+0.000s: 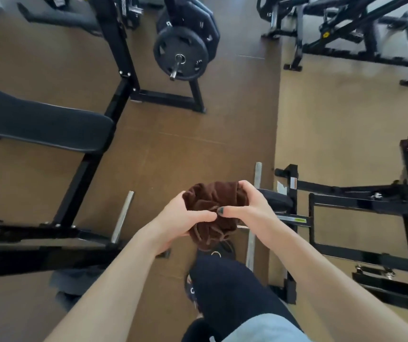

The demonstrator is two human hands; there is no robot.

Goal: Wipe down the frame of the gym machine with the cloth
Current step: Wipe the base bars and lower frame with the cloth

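Fingers of the left hand [180, 215] and the right hand [245, 206] were curled around the bunched brown cloth [210, 211], held in the air above the floor [198, 134]. No contact existed with any black machine frame [361, 201]. Judged from this, wiping of the frame was not under way.

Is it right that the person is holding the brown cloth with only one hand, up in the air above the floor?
Not quite. The head view shows both hands on the brown cloth: the left hand and the right hand each grip the bunched cloth. The rest is right: it is held up in the air above the floor, not yet touching any machine frame.
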